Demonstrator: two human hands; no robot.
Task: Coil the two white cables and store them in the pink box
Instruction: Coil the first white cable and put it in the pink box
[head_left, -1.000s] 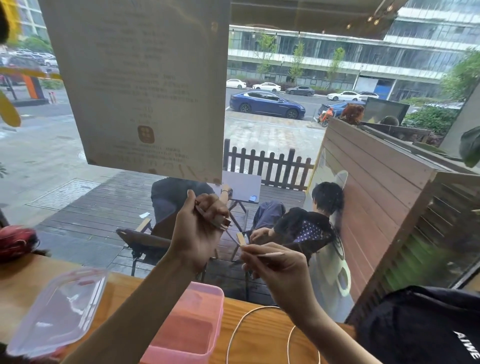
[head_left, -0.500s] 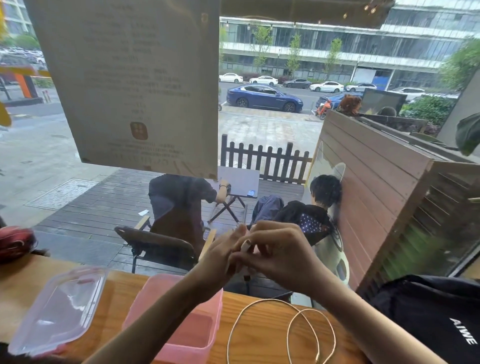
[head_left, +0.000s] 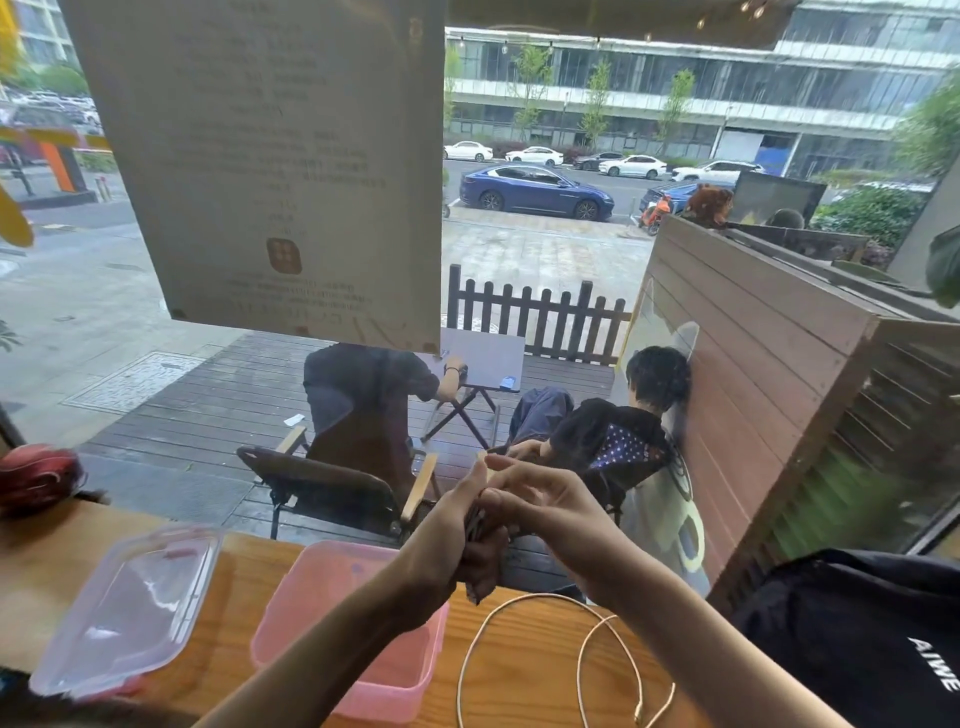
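Far left of the fingers, a clear, glossy lid (head_left: 124, 608) lies on the wooden worktop (head_left: 519, 670). Below them sits the pink box (head_left: 353, 639), translucent, rigid and lidless. The left hand (head_left: 457, 545) grips a small bundled cable (head_left: 475, 525); the right hand (head_left: 550, 506) pinches it with curled fingers. Below right, the second white cable (head_left: 571, 654) sprawls loose: light, limp, springy, probably best taken near its plug end.
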